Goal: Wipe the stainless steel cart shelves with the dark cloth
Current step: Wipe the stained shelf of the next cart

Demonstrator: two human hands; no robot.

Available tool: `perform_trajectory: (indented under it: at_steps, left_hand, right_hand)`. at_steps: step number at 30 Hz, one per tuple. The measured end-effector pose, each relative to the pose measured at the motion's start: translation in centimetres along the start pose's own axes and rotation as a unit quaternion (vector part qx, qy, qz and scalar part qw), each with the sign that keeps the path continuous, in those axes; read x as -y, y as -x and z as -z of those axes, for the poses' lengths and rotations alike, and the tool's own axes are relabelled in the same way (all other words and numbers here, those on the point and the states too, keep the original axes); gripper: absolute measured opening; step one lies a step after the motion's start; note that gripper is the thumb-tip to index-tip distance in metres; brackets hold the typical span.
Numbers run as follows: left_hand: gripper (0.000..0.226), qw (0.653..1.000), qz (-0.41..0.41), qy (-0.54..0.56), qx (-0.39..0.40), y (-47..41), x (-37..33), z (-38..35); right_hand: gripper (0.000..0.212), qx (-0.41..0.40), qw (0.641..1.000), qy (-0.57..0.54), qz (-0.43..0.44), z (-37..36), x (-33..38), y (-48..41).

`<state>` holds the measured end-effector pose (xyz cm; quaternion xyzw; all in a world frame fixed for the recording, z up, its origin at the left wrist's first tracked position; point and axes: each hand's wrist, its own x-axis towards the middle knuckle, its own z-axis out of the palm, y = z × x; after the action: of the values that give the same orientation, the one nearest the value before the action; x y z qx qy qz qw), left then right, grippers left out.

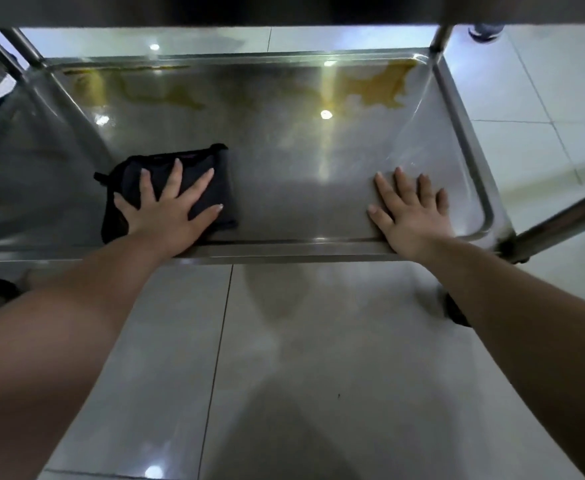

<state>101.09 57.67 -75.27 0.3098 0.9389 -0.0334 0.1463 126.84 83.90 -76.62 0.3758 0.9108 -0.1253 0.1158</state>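
A stainless steel cart shelf point(284, 161) with a raised rim lies low in front of me. The folded dark cloth point(211, 174) rests on its near left part. My left hand point(170, 209) presses flat on the cloth with fingers spread and straight. My right hand point(412, 209) lies flat on the bare steel near the shelf's front right corner, fingers straight. Yellowish-brown stains point(381, 88) spread along the shelf's far edge, heaviest in the far right corner, with paler streaks toward the far left point(166, 95).
The underside of an upper shelf point(284, 8) crosses the top of the view. Steel cart posts stand at the far right point(440, 39), near right point(561, 216) and left point(21, 53). A glossy tiled floor point(284, 358) surrounds the cart. A dark caster point(457, 311) shows under my right forearm.
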Motion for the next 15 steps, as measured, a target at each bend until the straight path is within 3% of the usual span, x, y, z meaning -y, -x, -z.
perform_trajectory:
  at_steps: [4, 10, 15]
  left_hand:
    - [0.066, 0.998, -0.055, -0.007, -0.008, 0.0, -5.1, -0.3]
    - [0.068, 0.984, -0.174, -0.034, 0.007, 2.0, -18.4, -1.6]
    - [0.068, 0.983, -0.184, -0.003, 0.006, 2.2, -18.9, -1.8]
  right_hand:
    - [0.062, -0.003, 1.0, 0.004, -0.002, -0.2, -0.1, 0.3]
    - [0.057, -0.009, 1.0, -0.028, 0.001, -0.1, -0.6, 0.3]
    - [0.052, -0.047, 0.993, -0.107, 0.017, 0.0, -1.4, 0.5]
